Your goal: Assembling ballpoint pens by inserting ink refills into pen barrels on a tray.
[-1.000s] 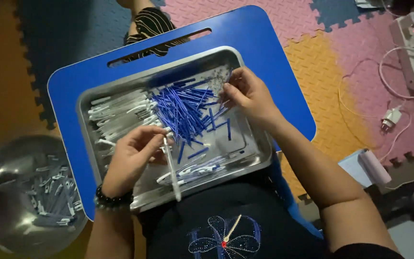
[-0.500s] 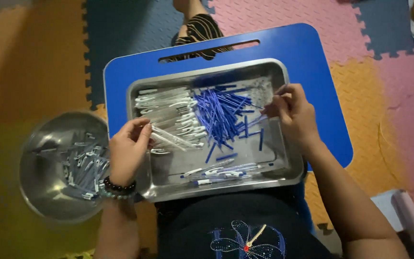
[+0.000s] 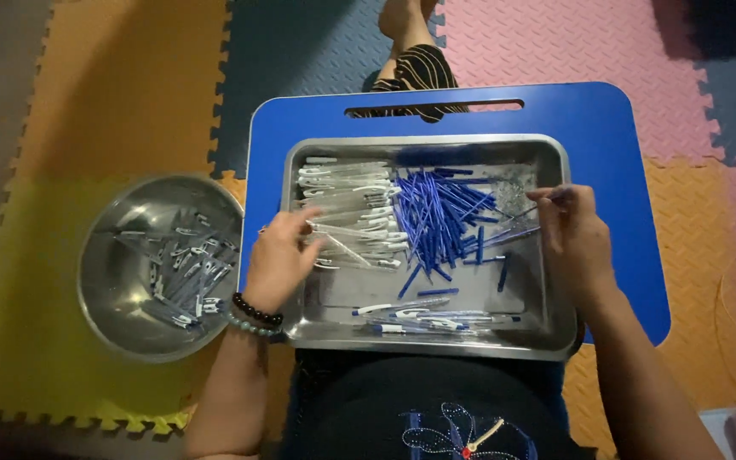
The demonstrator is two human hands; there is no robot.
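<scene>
A steel tray (image 3: pixel 555 324) rests on a blue lap table (image 3: pixel 623 128). Inside it lie white pen barrels (image 3: pixel 342 183) on the left, a heap of blue pen parts (image 3: pixel 432 213) in the middle and several assembled pens (image 3: pixel 419 319) along the near edge. My left hand (image 3: pixel 278 255) hovers at the tray's left rim, fingers spread over the white barrels, holding nothing I can see. My right hand (image 3: pixel 572 234) is at the tray's right side, pinching a thin pen part (image 3: pixel 526 211) between thumb and fingertips.
A round steel bowl (image 3: pixel 104 290) with several finished pens stands on the foam mat floor to the left. A person's striped leg and foot (image 3: pixel 411 60) lie beyond the table. Coloured foam tiles surround everything.
The view has swung so the tray sits more centred and the bowl shows fully. My left hand let go of a white pen and drew to the tray's left rim; the right hand shifted rightward.
</scene>
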